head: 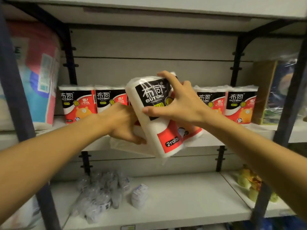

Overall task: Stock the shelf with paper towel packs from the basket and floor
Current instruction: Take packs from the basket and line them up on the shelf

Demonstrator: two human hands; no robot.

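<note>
I hold a two-roll paper towel pack (154, 130), white with a black and red label, tilted in front of the middle shelf (207, 141). My left hand (123, 123) grips its lower left side from behind. My right hand (179, 100) clasps its upper right, fingers over the top. Identical packs stand upright along the back of the shelf: two on the left (77, 103) (110, 100) and two on the right (211, 100) (240, 105). The gap between them lies behind the held pack. The basket and floor are out of view.
A large pink and blue pack (39, 72) fills the shelf's left end. A brown and blue package (272, 90) stands at the right end. The lower shelf (182, 205) carries small plastic-wrapped items (99, 191) and yellow-green goods (249, 181). Dark uprights (285, 103) frame the bay.
</note>
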